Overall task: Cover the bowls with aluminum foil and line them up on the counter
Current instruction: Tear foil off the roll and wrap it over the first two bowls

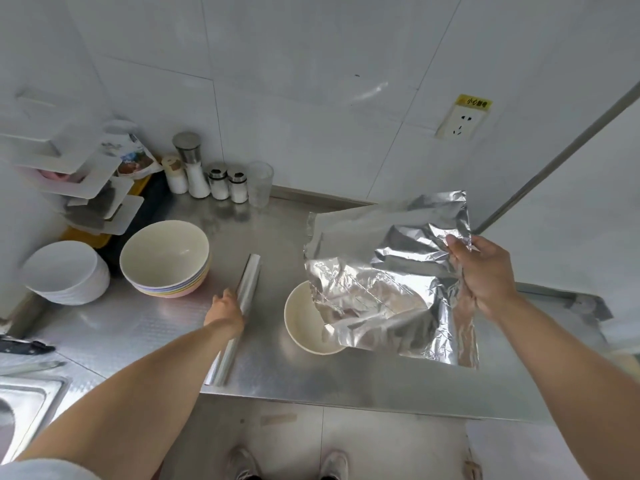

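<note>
A white bowl stands on the steel counter, partly hidden under a crumpled sheet of aluminum foil. My right hand grips the sheet's right edge and holds it in the air above the bowl. A foil roll lies on the counter left of the bowl, and my left hand is on its middle, fingers curled over it. A stack of several pastel bowls sits further left.
A stack of white plates is at the far left, beside a wall rack. Shakers and a glass line the back wall. A sink and a knife are at the lower left. A wall socket is above.
</note>
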`<state>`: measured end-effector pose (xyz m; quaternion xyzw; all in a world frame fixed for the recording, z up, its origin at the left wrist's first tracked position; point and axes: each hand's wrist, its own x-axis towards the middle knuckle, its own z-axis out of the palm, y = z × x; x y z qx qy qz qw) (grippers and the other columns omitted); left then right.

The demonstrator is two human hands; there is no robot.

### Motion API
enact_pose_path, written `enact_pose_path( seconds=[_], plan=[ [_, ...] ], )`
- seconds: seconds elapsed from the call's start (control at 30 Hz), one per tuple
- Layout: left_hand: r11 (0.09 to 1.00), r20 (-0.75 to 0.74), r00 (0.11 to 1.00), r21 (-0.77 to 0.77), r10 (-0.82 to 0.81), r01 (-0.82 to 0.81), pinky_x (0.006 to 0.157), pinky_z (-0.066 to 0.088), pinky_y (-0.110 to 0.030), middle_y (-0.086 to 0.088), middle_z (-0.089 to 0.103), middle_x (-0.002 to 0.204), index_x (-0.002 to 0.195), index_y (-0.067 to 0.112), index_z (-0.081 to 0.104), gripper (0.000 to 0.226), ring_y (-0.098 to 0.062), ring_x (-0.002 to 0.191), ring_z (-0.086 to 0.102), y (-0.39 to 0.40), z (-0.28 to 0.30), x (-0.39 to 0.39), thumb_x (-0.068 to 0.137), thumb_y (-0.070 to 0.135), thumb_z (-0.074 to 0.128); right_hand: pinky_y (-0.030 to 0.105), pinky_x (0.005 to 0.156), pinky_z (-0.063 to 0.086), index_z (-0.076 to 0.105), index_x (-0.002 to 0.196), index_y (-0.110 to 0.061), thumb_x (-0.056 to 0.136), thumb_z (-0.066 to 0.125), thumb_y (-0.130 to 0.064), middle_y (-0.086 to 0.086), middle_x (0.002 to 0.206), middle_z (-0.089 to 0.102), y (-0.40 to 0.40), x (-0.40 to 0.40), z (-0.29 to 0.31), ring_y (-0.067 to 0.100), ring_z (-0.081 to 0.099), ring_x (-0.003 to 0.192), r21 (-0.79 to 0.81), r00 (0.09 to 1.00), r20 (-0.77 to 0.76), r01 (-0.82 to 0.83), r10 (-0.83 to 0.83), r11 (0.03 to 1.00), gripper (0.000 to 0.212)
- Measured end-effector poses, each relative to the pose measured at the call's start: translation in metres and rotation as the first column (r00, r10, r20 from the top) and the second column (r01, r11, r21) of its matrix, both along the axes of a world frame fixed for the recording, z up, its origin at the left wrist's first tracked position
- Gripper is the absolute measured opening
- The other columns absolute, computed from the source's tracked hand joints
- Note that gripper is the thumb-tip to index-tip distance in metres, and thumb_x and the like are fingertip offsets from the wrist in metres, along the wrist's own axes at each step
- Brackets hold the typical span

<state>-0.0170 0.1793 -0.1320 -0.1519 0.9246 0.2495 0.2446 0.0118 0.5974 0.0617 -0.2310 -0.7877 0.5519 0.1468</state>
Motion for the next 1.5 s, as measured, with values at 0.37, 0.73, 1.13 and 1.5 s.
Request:
enact_pose_path(
  seconds=[0.37,0.73,1.13,1.5],
  plan=[
    [0.797,-0.066,0.966,0.581,0.251,-0.167,0.108,0.038,-0.037,-0.004,0.064,0.132,0.133,0.019,0.064,0.078,-0.028,0.125,0.056,0.056,0.089,-0.014,0.088,0.081,0.048,0.019,0.045,0.038,0.074,0.094,-0.011,0.093,0.073,-0.032,-0.006,0.054,0.057,-0.029,-0.013,0.035,0.006,0.044,0.043,0.027,0.991,-0.034,-0.131,0.132,0.991,0.021],
    [0.299,0.167,0.926,0.914,0.338,-0.273,0.057,0.034,-0.032,-0.003,0.044,0.058,0.087,0.005,0.081,0.04,-0.016,0.054,0.037,0.072,0.147,-0.029,0.069,0.04,0.089,0.019,0.044,0.038,0.071,0.096,-0.008,0.09,0.069,-0.05,-0.007,0.055,0.057,-0.002,-0.016,0.038,0.006,0.046,0.042,-0.191,0.979,0.147,-0.113,0.142,0.975,0.043],
    [0.456,-0.01,0.823,0.836,0.568,-0.305,0.041,0.034,-0.024,-0.002,0.053,0.05,0.079,0.013,0.069,0.022,-0.013,0.038,0.043,0.05,0.179,-0.025,0.092,0.029,0.076,0.032,0.086,0.053,0.068,0.095,-0.017,0.093,0.069,-0.039,-0.002,0.077,0.056,-0.002,-0.017,0.004,0.013,0.056,0.077,-0.391,0.866,0.291,-0.279,0.406,0.877,0.022],
    [0.41,0.156,0.782,0.78,0.603,-0.472,0.073,0.052,-0.036,-0.009,0.068,0.089,0.094,0.01,0.069,0.018,-0.023,0.076,0.064,0.039,0.181,-0.027,0.091,0.026,0.074,0.032,0.084,0.048,0.066,0.08,-0.022,0.1,0.062,-0.031,-0.014,0.068,0.062,-0.006,-0.024,0.02,0.014,0.057,0.079,-0.303,0.902,0.094,-0.378,0.422,0.875,0.023]
  ],
)
